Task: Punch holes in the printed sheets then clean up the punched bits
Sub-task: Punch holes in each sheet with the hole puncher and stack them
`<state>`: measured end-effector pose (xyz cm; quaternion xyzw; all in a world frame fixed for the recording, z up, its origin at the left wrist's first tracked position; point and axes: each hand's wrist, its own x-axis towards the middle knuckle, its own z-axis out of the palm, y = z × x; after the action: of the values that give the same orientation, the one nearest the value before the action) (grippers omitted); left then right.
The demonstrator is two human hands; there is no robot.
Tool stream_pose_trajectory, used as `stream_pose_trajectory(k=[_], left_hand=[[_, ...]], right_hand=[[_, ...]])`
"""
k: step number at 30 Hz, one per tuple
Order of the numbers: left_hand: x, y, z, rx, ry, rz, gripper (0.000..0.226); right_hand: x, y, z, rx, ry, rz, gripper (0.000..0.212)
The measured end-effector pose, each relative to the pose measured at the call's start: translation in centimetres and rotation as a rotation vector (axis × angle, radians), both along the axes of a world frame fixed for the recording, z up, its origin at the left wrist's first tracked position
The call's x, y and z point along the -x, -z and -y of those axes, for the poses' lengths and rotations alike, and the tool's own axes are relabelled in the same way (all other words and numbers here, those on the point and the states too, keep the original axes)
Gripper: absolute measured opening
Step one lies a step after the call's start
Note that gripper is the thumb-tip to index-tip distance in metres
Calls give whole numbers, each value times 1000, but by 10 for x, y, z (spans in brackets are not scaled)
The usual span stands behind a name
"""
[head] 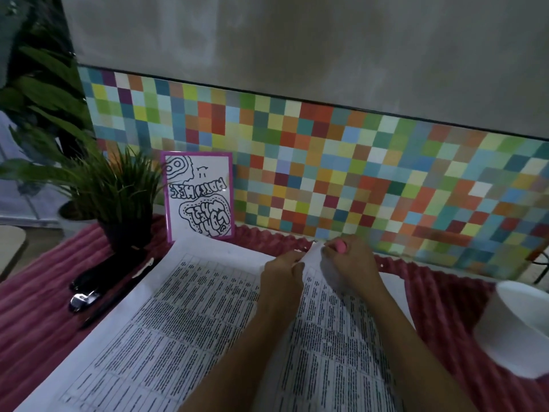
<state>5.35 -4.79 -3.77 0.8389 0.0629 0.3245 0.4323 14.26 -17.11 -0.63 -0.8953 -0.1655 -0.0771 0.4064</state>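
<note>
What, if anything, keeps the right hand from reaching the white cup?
Likely yes: only flat sheets and red cloth lie between the right hand and the white cup. It grips a pink punch, though, so it isn't free.

The printed sheets [190, 316] are white pages of dense black text in ruled columns. They lie flat and skewed on the ribbed red cloth [44, 307], and the far edge is lifted and curled where the left hand [282, 272] pinches it. A small pink tool [340, 246], mostly hidden, sits at that edge within the curled fingers of the right hand [349, 261]. White specks [381, 265], too small to identify, lie on the cloth nearby.
</note>
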Motion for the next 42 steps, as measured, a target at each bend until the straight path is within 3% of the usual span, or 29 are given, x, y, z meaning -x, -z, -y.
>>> stream_pose_trajectory(k=[3,8,13,16,21,27,35,42], left_hand=[[-3,-1,1,94,7,31,10],[-4,-5,2,186,-6,-2,16],[-3,-2,-2,149,66,-77,9],[-4,2,-1,72,98,-86,20],[-8,2,2,219,172,-100,27],[-6,2,7,407,232,-77,40],[-8,9,4,278,210,16,44],[-5,10,1,275,232,28,32]], right_hand=[[-4,-1,3,-55,-17,0,13],[-3,-3,3,-42,-2,14,27],[5,-12,3,-66,-52,3,12],[10,-19,0,-34,-100,-3,11],[26,-30,-7,2,-134,74,35],[36,-39,-12,53,-145,31,36],[34,-49,-18,129,-114,-68,31],[30,-48,-14,-73,69,-238,24]])
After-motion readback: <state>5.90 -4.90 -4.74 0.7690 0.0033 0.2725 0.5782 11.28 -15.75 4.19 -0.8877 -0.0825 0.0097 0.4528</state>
